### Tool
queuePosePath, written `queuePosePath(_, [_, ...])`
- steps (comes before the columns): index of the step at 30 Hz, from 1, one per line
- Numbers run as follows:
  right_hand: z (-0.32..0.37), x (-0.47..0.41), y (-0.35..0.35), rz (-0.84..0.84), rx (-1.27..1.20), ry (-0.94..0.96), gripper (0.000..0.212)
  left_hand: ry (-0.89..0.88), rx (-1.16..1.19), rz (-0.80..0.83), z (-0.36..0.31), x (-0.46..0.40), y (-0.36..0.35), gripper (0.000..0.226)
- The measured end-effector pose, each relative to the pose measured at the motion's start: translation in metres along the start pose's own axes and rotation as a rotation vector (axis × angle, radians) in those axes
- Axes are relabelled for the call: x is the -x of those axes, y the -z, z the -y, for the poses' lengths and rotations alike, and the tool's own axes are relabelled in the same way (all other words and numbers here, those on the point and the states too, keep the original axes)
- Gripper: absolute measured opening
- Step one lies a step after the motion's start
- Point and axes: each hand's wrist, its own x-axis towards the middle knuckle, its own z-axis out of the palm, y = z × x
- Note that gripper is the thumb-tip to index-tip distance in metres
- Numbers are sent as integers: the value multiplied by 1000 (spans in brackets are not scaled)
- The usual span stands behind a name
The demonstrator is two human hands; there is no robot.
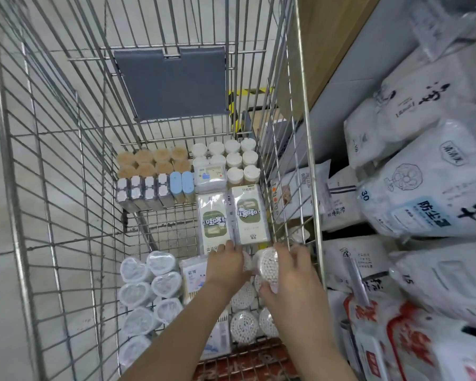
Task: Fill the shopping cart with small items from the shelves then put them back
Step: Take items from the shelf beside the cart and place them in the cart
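Observation:
Both of my hands reach down into the wire shopping cart [304, 149]. My right hand [291, 273] grips a round clear tub of cotton swabs [268, 266] near the cart's right wall. My left hand [226, 266] rests beside it on another swab tub [247, 261], mostly hidden under the fingers. More swab tubs [243, 325] stand below them. Two green-and-white flat boxes [232, 218] lie just beyond the hands. Heart-shaped clear tubs [149, 287] fill the near left.
At the cart's far end stand tan-capped jars [153, 160], white-capped jars [241, 158], silver packs [142, 192] and blue cases [182, 184]. A grey flap [173, 83] hangs on the front wall. Shelves on the right hold white bagged goods [423, 188].

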Motion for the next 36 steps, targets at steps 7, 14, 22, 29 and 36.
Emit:
queuePosePath(7, [-3,0,-12,-50,8,-19,67,44,-32,-3,-5,-6,-6,60])
queuePosePath(14, [-3,14,-4,-67,-43,-25,71,-11,386,-320,23,22,7,65])
queuePosePath(22, [16,47,45,-287,-410,-88,62,36,874,-441,52,118,106,60])
queuePosePath(29, [25,119,110,-473,-1012,-206,53,-205,1145,-365,26,191,212,41])
queuePosePath(36, [13,246,160,-663,-1312,-322,64,-420,1362,-35,-65,267,266,59])
